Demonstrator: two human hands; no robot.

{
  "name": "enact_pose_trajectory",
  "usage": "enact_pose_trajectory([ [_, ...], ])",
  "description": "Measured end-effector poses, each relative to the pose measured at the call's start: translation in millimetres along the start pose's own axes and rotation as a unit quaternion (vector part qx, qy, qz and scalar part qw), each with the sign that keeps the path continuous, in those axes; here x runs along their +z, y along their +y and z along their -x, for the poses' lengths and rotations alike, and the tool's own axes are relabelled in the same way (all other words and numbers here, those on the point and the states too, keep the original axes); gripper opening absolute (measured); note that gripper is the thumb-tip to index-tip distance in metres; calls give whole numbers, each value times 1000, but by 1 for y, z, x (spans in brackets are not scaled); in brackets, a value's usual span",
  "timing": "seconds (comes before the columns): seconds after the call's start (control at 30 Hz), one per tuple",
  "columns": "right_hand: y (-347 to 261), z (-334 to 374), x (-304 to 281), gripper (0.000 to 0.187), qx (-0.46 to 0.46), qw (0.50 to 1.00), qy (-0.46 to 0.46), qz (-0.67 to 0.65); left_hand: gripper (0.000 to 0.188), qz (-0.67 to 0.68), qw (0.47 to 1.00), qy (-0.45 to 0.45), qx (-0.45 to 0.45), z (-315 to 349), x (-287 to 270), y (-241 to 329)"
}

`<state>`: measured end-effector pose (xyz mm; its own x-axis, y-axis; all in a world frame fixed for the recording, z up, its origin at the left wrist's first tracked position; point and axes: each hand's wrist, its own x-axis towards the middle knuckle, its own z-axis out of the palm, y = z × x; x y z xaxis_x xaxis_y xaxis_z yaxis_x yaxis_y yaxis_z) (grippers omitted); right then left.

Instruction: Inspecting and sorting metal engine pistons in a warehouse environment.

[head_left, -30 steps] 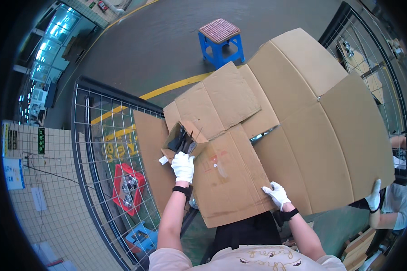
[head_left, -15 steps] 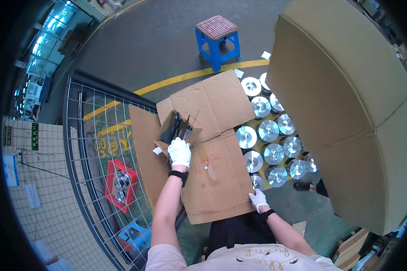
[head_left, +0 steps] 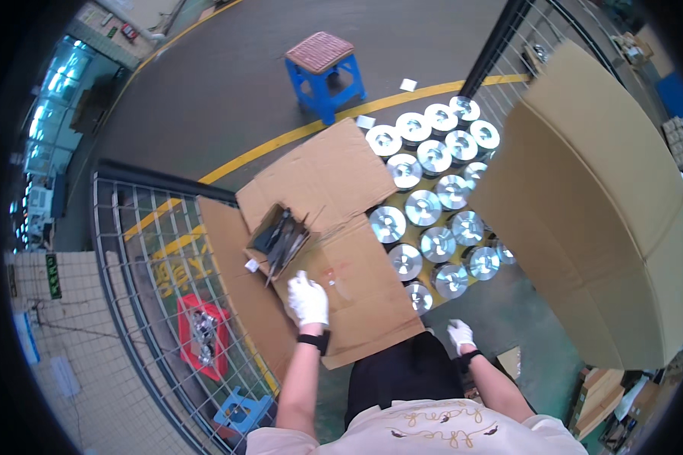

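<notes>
My left hand (head_left: pixel 308 302), in a white glove with a black wrist band, is over the flattened cardboard sheet (head_left: pixel 368 303). Its fingers are loosely bent and slightly apart, and nothing shows in them. Just beyond its fingertips stands a small open cardboard box (head_left: pixel 256 256) with dark, thin flat pieces (head_left: pixel 284 236) sticking up inside. My right hand (head_left: pixel 460 335), gloved and banded alike, hangs beside the sheet's near right corner, apart from it. Its fingers are partly extended with nothing visible in them. Rows of shiny round metal parts (head_left: pixel 423 207) stand to the right of the sheet.
A large raised cardboard panel (head_left: pixel 584 227) fills the right side. At the left is a wire mesh fence (head_left: pixel 152 303), with a red crate (head_left: pixel 224 341) of metal parts and a blue stool (head_left: pixel 243 409) behind it. Another blue stool (head_left: pixel 326 87) stands beyond the yellow floor line.
My left hand has drawn back from the dark pieces in the small box. My right hand has come off the cardboard edge. The view has shifted, showing more metal parts.
</notes>
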<state>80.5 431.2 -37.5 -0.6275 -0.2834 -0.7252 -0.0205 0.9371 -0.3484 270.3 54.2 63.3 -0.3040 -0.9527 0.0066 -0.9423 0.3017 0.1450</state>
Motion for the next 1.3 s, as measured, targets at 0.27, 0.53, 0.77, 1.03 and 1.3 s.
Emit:
enact_pose_trajectory([
  [0.27,188,-3,45,20,125,974,-105,-157,24,96,918,-360,139,126,29,93],
  [0.53,96,76,3,25,137,967,-47,-210,49,93,860,-303,401,125,78,183],
  [0.77,127,127,14,33,189,947,35,-258,87,69,800,-278,528,122,105,274],
  [1.03,154,192,21,27,129,984,104,-59,55,-51,833,-339,434,153,89,332],
  [1.3,166,239,60,34,143,957,147,-204,54,-63,791,-22,608,155,155,279],
])
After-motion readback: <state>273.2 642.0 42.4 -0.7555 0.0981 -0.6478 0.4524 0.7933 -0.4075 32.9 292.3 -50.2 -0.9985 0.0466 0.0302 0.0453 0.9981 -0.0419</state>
